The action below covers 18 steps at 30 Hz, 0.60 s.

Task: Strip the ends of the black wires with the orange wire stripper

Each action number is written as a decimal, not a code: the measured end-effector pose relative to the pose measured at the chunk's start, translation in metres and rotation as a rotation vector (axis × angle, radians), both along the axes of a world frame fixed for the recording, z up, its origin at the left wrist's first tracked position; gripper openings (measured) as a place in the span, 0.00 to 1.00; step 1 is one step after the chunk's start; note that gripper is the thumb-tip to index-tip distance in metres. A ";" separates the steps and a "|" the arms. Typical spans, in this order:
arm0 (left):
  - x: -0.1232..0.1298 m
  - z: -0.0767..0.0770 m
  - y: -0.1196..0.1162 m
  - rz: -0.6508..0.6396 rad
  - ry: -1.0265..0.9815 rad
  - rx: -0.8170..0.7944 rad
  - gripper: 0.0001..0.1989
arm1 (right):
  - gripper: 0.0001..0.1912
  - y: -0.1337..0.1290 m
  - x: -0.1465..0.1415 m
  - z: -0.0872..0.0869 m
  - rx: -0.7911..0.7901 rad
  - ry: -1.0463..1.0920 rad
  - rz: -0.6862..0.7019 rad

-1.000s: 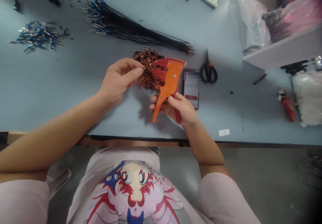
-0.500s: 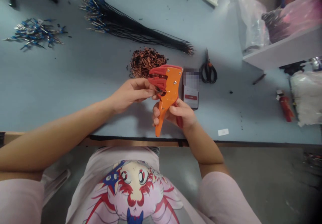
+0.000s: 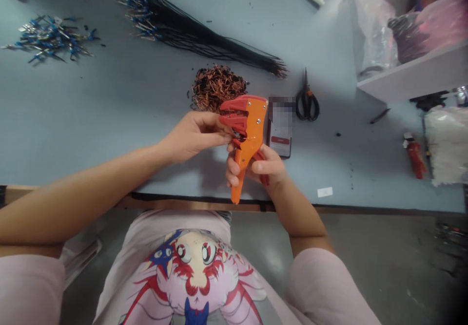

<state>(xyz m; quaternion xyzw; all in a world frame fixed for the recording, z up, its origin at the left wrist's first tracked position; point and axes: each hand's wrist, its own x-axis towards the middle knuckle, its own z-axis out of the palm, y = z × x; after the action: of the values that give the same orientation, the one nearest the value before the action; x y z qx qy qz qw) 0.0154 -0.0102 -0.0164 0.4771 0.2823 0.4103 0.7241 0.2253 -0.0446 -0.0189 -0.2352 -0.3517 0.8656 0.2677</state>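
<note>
My right hand [image 3: 268, 166] is closed round the handles of an orange and red wire stripper [image 3: 255, 127], whose jaws point up and to the left. At the tool's left side, my left hand [image 3: 199, 137] is closed in a pinch by the jaws; whatever its fingertips hold is hidden behind the tool. Just beyond the jaws lies a heap of short copper-coloured wire bits [image 3: 218, 85]. Further back stretches a bundle of black wires [image 3: 204, 37] with blue and metal ends at its left. A pile of blue and silver terminals [image 3: 53, 38] lies at the far left.
A phone [image 3: 280, 142] lies right of the tool, with black scissors [image 3: 307, 102] beside it. Further right are a red lighter-like object [image 3: 415, 157], a clear plastic bag [image 3: 448, 142] and a shelf [image 3: 417, 74] holding bags. A white label [image 3: 324, 192] lies near the front edge.
The view has shifted slightly. The wire stripper's handles look a little further apart, and the left hand stays pinched at its jaws.
</note>
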 end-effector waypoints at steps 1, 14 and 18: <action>0.000 0.000 0.000 -0.003 0.003 0.005 0.06 | 0.25 0.000 0.000 0.000 0.000 0.005 0.005; 0.000 -0.007 -0.004 0.029 0.103 0.068 0.10 | 0.22 -0.002 -0.003 0.004 -0.058 -0.026 0.032; 0.000 -0.007 -0.004 0.024 0.119 0.092 0.07 | 0.20 -0.002 -0.004 0.008 -0.047 -0.040 0.026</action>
<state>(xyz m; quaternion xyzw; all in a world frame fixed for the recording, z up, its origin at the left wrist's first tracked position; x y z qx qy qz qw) 0.0155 -0.0140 -0.0238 0.5301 0.3112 0.4024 0.6784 0.2212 -0.0466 -0.0110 -0.2543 -0.3396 0.8722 0.2435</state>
